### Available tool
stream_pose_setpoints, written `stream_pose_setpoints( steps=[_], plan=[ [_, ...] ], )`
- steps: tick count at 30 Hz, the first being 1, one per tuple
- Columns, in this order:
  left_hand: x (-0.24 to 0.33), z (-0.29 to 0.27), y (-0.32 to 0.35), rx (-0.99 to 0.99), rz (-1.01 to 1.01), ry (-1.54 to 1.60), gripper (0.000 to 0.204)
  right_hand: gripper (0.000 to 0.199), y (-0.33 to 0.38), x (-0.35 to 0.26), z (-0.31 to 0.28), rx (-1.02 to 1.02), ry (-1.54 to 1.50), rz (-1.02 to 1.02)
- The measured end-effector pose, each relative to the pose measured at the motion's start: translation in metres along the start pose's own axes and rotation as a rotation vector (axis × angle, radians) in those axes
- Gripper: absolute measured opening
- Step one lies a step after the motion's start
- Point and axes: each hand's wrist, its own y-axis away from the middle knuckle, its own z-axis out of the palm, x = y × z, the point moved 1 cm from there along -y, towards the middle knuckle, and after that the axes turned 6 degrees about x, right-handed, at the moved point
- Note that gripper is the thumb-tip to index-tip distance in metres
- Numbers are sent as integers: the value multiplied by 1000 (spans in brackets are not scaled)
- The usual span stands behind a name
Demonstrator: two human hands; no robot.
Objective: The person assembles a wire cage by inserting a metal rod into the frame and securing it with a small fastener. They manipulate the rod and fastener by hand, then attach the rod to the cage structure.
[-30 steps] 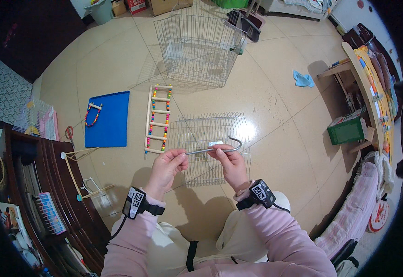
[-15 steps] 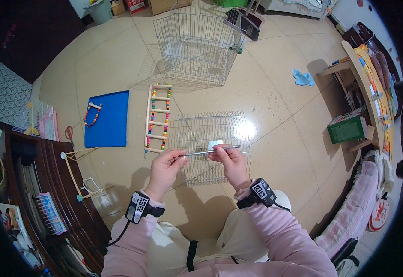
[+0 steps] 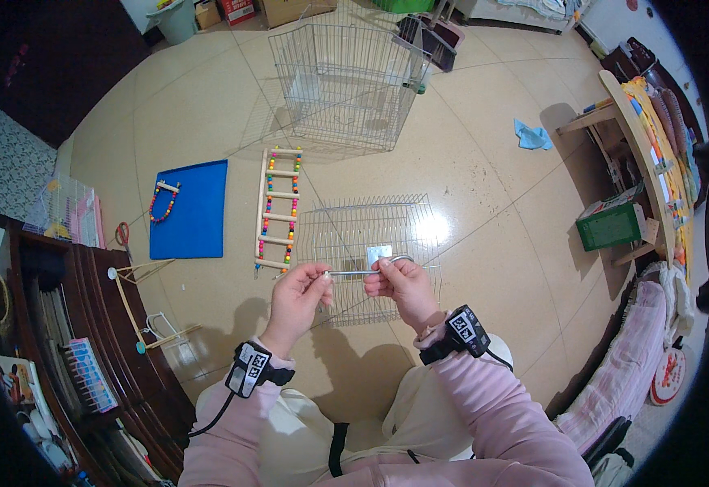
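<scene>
Centre frame: left hand (image 3: 299, 294) and right hand (image 3: 399, 284) pinching opposite ends of a thin silver metal rod with hooked end (image 3: 362, 270), above flat wire grid panel (image 3: 366, 243); beaded wooden ladder (image 3: 277, 207) at left.

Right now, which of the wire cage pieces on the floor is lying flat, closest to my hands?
The flat wire panel just beyond your hands, beside the beaded wooden ladder. The other piece, the folded cage walls, stands upright farther away.
</scene>
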Motion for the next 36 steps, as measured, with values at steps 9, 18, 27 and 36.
stream_pose_setpoints(
  steps=[9, 18, 27, 36],
  plan=[
    [-5, -3, -6, 30, -74, -57, 19, 24, 1, 0, 1, -4, 66, -143],
    [-3, -11, -6, 3, -53, -223, 16, 22, -2, 1, 0, -39, 151, -241],
    [15, -8, -2, -55, 445, -713, 11, 24, 0, -1, 1, -17, 110, -152],
    [19, -12, 1, -106, 497, -834, 17, 24, 3, -1, 2, -105, 141, -194]
  ],
)
